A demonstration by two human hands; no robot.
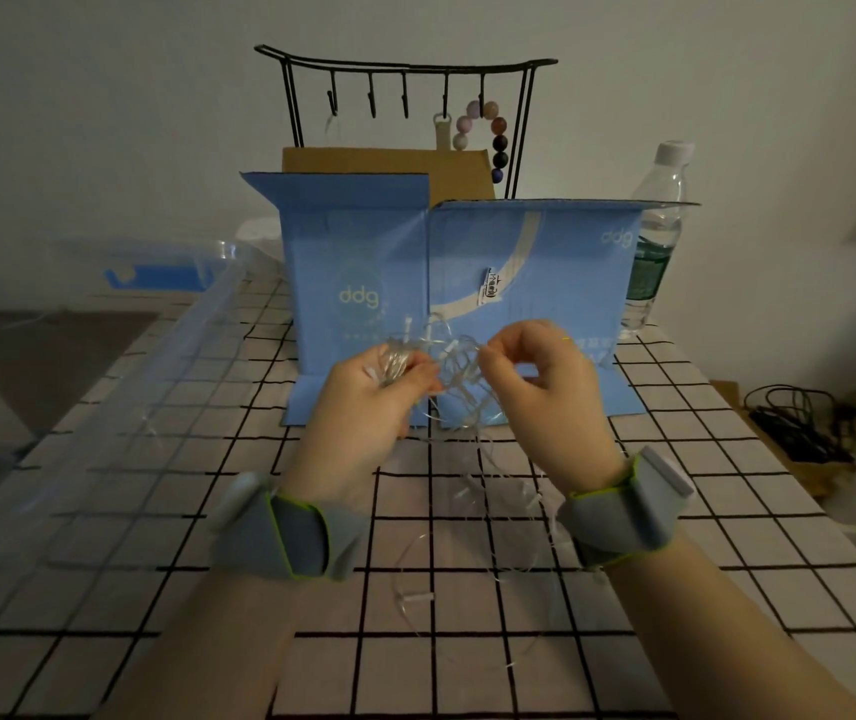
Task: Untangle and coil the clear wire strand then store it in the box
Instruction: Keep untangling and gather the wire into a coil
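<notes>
The work appears to be mid-coiling: just in front of the blue box (363, 283), the left hand (363, 402) grips a small bundle of wound loops while the right hand (535, 376) pinches the clear wire strand (459, 371), whose loose tail trails down toward the person. Next likely comes feeding slack onto the bundle without snagging. The box reads "ddg".

We wear a grey wristband (290, 537) edged in lime green on each bare forearm. Each carries a pale, rounded module.
</notes>
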